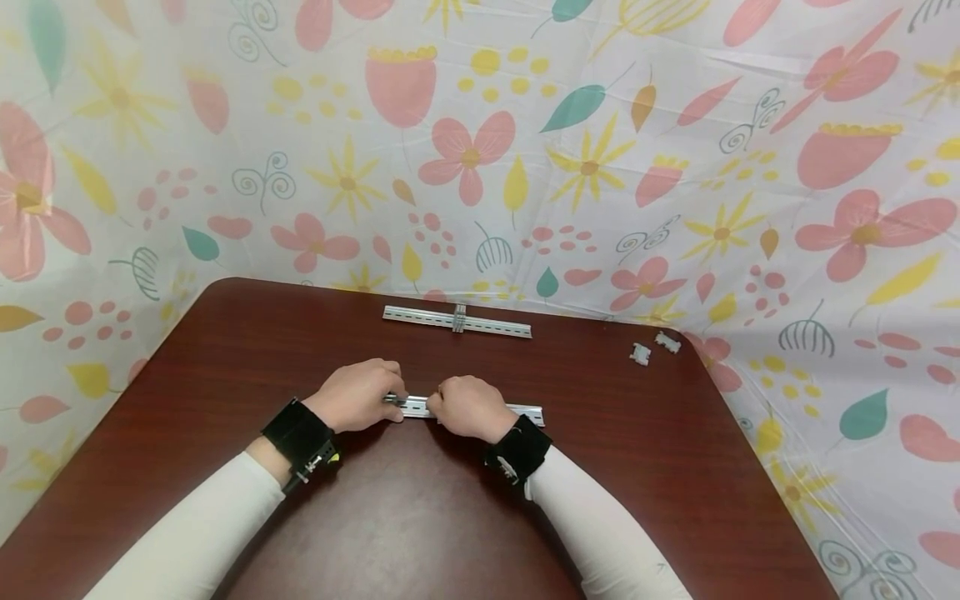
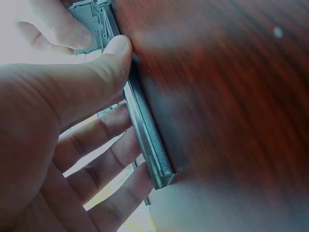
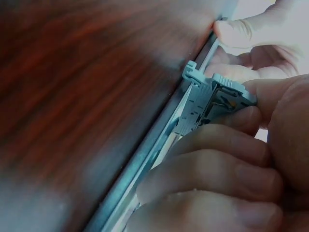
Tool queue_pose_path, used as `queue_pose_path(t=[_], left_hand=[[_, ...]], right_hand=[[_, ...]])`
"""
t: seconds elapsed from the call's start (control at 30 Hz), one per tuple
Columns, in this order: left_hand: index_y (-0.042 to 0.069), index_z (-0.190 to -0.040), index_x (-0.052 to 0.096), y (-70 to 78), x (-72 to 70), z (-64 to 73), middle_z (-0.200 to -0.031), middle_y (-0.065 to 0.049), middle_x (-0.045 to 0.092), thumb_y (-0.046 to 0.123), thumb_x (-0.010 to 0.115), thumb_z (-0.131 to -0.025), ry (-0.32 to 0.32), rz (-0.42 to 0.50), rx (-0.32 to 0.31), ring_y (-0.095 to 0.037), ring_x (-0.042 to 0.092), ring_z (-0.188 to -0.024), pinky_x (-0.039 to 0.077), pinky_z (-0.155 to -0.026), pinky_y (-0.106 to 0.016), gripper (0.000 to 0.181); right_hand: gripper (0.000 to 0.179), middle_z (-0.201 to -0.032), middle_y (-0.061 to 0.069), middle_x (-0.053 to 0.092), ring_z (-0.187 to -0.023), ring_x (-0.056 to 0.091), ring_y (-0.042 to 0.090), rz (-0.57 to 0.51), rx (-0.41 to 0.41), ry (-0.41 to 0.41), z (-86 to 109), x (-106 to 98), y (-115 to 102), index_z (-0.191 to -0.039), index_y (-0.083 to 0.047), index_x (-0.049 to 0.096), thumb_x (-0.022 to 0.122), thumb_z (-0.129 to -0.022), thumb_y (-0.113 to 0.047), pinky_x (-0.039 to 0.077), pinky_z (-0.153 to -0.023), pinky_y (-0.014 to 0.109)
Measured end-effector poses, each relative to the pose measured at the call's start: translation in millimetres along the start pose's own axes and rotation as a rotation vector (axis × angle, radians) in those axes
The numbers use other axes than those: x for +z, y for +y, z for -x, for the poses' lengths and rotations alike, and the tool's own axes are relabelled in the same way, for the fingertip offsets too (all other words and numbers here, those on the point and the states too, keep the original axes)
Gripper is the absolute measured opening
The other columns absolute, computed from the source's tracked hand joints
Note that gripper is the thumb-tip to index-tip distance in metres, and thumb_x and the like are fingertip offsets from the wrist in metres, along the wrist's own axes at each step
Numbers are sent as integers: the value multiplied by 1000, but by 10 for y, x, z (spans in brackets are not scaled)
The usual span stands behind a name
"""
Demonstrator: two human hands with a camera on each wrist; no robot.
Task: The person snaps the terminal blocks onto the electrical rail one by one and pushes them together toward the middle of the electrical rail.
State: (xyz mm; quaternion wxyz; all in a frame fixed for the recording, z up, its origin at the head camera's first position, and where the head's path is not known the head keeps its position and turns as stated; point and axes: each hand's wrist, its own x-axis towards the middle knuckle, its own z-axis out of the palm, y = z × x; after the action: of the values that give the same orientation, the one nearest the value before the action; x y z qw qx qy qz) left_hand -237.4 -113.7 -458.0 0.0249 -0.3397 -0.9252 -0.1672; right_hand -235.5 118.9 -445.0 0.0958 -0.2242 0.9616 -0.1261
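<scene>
A slotted metal DIN rail lies across the table in front of me. My left hand grips its left part, with the thumb on the near edge and the fingers on the far side. My right hand pinches a grey terminal block between thumb and fingers. In the right wrist view the block stands on the rail, its foot at the near edge; whether it is latched I cannot tell. From the head view the block is mostly hidden by the right hand.
Farther back lies a second DIN rail carrying several grey terminal blocks near its middle. Two loose grey pieces lie at the back right of the dark wooden table. A flowered curtain hangs around the table's back and sides.
</scene>
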Motion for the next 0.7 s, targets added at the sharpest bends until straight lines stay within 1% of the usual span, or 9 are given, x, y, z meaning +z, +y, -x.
queue_pose_path(t=[0.17,0.23,0.4,0.53,0.6,0.7], left_hand=[[22,-97,86,7,-3,1,-91,12,60,26,97,-89,2,-8,0,-12,60,-86,52,-68,-29,14],[22,-97,86,9,-6,0,-91,12,60,26,97,-89,1,-10,-1,-12,60,-87,52,-68,-29,14],[21,-98,86,4,-13,-3,-91,11,60,26,97,-89,-3,-12,3,-13,61,-87,52,-68,-30,14],[20,-99,86,-6,-12,-13,-92,10,61,26,96,-90,-6,-18,10,-13,61,-87,53,-69,-30,15],[19,-100,87,-8,-11,-13,-93,9,62,26,96,-90,-9,-19,12,-14,61,-87,53,-70,-30,15],[19,-102,87,-4,-12,-8,-94,8,63,26,96,-90,-12,-21,16,-15,63,-89,55,-72,-32,16]], right_hand=[[47,-65,-4,59,-60,54,14,0,-10,23,23,0,21,-65,-21,66,59,-111,-22,48,-59,33],[48,-63,-4,57,-59,53,14,0,-13,38,33,1,27,-64,-21,65,59,-111,-23,47,-57,33],[49,-58,-6,47,-54,45,13,-1,-18,80,38,16,36,-61,-20,59,60,-110,-23,38,-51,31],[51,-57,-7,40,-52,40,12,-7,-27,122,41,7,43,-63,-19,55,62,-112,-29,31,-49,30],[52,-57,-8,39,-51,38,12,-17,-32,146,49,-11,63,-65,-19,54,64,-113,-35,27,-49,30],[50,-57,-7,41,-49,41,12,-46,-44,191,61,-47,129,-70,-18,55,66,-113,-42,27,-48,29]])
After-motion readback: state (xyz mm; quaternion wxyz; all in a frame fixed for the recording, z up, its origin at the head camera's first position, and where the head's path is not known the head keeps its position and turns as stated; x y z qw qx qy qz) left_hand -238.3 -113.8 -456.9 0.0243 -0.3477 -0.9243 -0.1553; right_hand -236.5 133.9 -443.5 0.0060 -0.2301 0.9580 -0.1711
